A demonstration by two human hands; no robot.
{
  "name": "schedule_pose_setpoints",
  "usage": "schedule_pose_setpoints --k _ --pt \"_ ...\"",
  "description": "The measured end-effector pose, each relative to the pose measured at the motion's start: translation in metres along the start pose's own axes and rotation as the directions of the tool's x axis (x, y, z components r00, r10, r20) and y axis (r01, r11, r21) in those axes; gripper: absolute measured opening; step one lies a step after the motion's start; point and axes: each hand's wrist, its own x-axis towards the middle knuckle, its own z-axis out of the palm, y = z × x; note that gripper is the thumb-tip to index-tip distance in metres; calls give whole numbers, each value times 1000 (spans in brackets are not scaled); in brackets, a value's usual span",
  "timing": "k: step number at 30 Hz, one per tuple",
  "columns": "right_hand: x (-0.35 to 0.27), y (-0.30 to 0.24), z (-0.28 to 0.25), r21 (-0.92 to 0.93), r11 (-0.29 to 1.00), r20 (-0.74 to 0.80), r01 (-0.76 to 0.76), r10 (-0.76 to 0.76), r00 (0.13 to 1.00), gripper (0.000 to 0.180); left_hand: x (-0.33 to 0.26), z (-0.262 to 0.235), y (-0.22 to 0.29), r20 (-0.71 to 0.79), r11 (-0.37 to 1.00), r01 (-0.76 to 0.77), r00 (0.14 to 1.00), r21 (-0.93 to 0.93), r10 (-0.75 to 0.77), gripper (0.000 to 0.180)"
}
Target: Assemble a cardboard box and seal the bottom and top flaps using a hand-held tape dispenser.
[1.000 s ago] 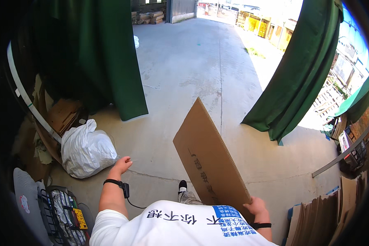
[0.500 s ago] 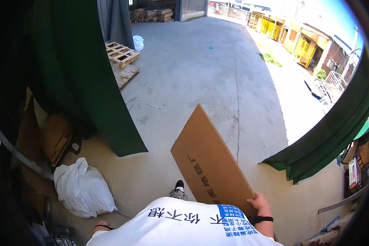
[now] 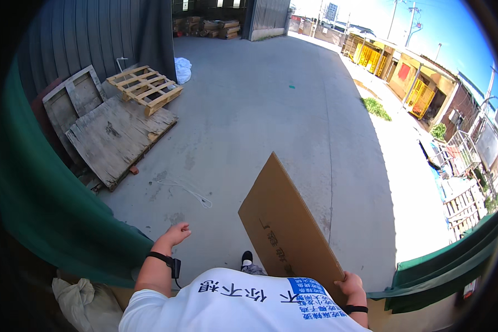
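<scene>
i see r hand (image 3: pixel 351 284), lower rt of frame, gripping cardboard sheet (image 3: pixel 285 227) by its rt edge; sheet stands tilted, lower ctr, btwn hands. l hand (image 3: pixel 175 235), lower left, half-open, loosely curled, empty, well apart from sheet.

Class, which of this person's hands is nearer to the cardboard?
Right: the right hand grips the edge of the cardboard; the left hand is apart, left of it.

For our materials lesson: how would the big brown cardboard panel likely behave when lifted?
The cardboard panel is probably stiff: it looks flat, though only the right hand visibly grips it, at one edge. Likely light for its size, given its thin edge. That one-sided hold could let it tip.
</scene>
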Motion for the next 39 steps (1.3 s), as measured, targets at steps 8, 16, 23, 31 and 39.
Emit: schedule_pose_setpoints --k 8,16,23,31,39 --pt "328 -187 -104 -39 997 70 62 -59 996 42 75 -77 -48 242 649 747 610 145 -755 44" --pt "645 -374 -206 75 993 32 92 -95 995 42 385 -153 -67 -131 620 714 683 325 -718 40" --pt "853 -537 -297 143 979 37 143 -149 988 42 867 -283 55 -84 885 462 886 62 -456 59" --pt "1187 -761 -392 119 952 -91 281 -272 958 39 1243 -420 180 -240 972 211 943 -102 -230 55" --pt "1473 -991 -501 86 949 -107 302 -293 950 37 1216 -455 42 123 229 973 231 -25 -965 38"
